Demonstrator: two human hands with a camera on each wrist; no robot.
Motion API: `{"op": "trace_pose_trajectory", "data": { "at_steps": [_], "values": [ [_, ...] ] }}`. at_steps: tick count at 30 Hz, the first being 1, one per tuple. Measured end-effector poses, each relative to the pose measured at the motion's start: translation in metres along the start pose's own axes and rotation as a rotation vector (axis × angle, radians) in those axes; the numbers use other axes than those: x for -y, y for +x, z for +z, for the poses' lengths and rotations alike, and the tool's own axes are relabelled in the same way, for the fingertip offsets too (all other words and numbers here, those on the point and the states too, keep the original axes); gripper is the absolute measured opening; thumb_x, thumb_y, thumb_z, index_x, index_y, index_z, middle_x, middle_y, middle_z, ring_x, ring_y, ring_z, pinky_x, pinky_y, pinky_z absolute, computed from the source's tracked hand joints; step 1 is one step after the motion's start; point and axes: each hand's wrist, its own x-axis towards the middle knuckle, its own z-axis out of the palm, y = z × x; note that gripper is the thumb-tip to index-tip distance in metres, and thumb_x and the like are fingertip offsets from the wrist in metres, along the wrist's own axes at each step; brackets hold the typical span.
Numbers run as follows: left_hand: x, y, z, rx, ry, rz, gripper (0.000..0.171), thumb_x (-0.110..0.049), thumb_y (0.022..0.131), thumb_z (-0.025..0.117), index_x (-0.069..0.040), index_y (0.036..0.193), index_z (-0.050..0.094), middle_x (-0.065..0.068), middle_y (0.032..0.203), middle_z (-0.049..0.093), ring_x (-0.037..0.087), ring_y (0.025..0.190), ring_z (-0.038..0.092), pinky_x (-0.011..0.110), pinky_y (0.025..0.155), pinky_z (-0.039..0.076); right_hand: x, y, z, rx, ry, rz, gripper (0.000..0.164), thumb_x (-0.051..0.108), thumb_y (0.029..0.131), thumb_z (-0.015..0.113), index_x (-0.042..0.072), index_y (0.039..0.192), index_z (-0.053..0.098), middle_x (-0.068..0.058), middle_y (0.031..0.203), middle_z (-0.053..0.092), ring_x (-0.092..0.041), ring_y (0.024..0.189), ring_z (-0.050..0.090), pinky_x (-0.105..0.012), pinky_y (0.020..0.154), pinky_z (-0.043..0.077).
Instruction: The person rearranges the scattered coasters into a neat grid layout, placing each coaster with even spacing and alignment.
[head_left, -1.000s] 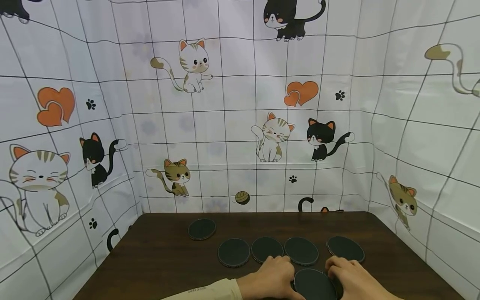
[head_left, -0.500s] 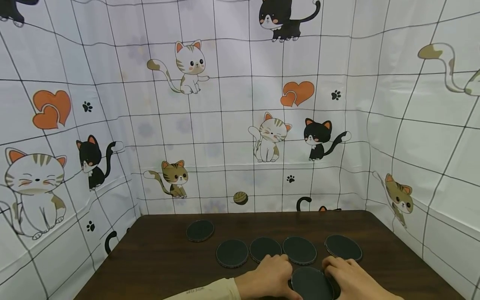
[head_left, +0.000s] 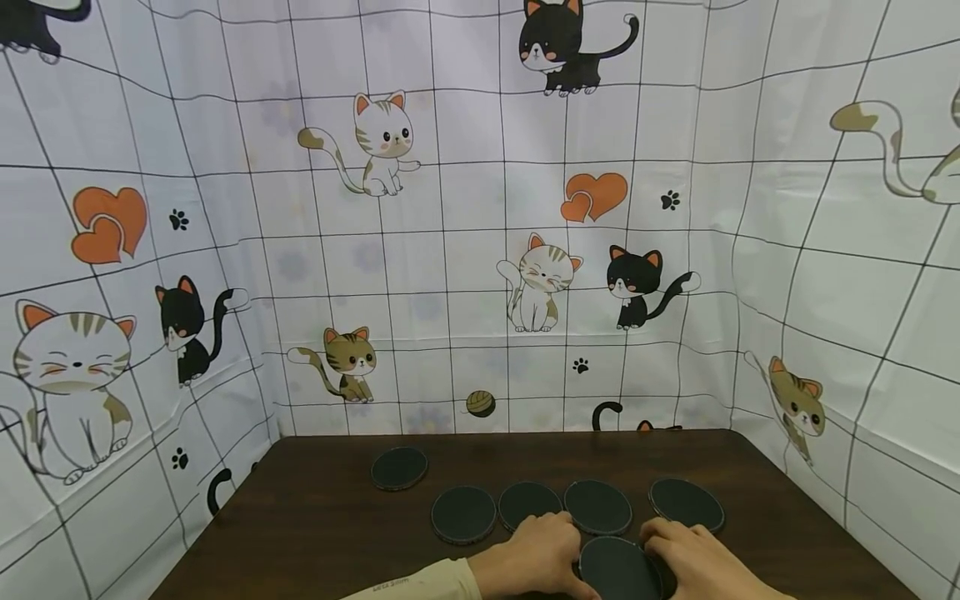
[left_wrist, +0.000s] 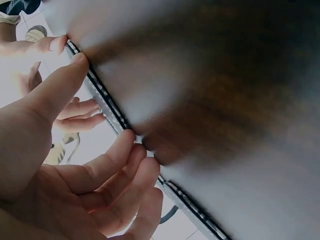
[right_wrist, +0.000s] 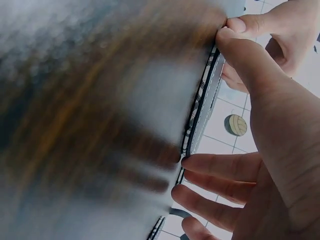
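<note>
A flat, dark round coaster [head_left: 617, 570] lies on the dark wooden table at the front, right of the middle. My left hand [head_left: 538, 557] holds its left edge, with the thumb [left_wrist: 75, 67] and curled fingers [left_wrist: 117, 150] against the rim in the left wrist view. From the other side my right hand [head_left: 701, 560] grips the right edge. Its thumb [right_wrist: 245, 57] and fingertips meet the rim in the right wrist view. The coaster's edge [right_wrist: 200, 102] looks dark with pale marks. Its near end runs out of the head view.
Behind the hands lie similar dark coasters: three side by side, such as the left one [head_left: 463, 515], one farther back left [head_left: 399, 468], and one to the right [head_left: 686, 504]. The brown table [head_left: 315, 533] is enclosed by white cat-print sheets [head_left: 450, 250].
The head view has shifted slightly. Both hands stay at the front coaster's edges, and the coasters keep their places.
</note>
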Motion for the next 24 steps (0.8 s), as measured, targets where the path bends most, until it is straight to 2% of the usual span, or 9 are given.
{"op": "trace_pose_trajectory", "data": {
  "at_steps": [5,11,16,20,24],
  "values": [
    [0.0,-0.001,-0.001,0.001,0.003,0.006,0.044,-0.061,0.081,0.08,-0.022,0.066,0.067,-0.012,0.085,0.055,0.005,0.068,0.048,0.028,0.058,0.043,0.001,0.0,0.001,-0.024,-0.01,-0.005,0.065,0.07,0.078,0.077,0.015,0.112,0.073,-0.006,0.119,0.059,-0.025,0.1,0.06,-0.052,0.082,0.046],
    [-0.003,0.001,0.001,0.006,0.035,-0.004,0.048,-0.062,0.08,0.08,-0.021,0.061,0.062,-0.011,0.088,0.058,0.006,0.066,0.048,0.028,0.056,0.042,0.002,-0.002,0.0,-0.004,0.008,0.008,0.065,0.068,0.078,0.078,0.014,0.112,0.072,-0.007,0.12,0.059,-0.029,0.101,0.06,-0.054,0.082,0.046],
    [-0.004,0.004,-0.003,0.051,0.045,-0.01,0.052,-0.063,0.081,0.079,-0.019,0.06,0.06,-0.011,0.085,0.057,0.008,0.061,0.046,0.028,0.05,0.04,0.002,-0.005,-0.005,0.029,0.064,0.053,0.06,0.063,0.081,0.078,0.012,0.113,0.072,-0.007,0.12,0.057,-0.034,0.099,0.059,-0.058,0.081,0.045],
    [-0.005,0.006,-0.013,0.096,0.06,-0.078,0.058,-0.066,0.076,0.081,-0.017,0.06,0.055,-0.008,0.071,0.047,0.009,0.055,0.04,0.028,0.047,0.035,0.001,-0.005,-0.011,0.002,0.046,0.077,0.062,0.069,0.079,0.076,0.015,0.111,0.073,-0.005,0.123,0.057,-0.035,0.102,0.059,-0.058,0.079,0.045],
    [-0.008,0.01,-0.026,0.099,0.048,-0.143,0.061,-0.064,0.073,0.084,-0.015,0.06,0.049,-0.005,0.063,0.039,0.01,0.05,0.033,0.028,0.045,0.029,-0.001,-0.009,-0.016,-0.04,-0.015,0.085,0.066,0.075,0.077,0.072,0.019,0.109,0.074,-0.002,0.124,0.057,-0.031,0.104,0.06,-0.055,0.079,0.046]
  ]
}}
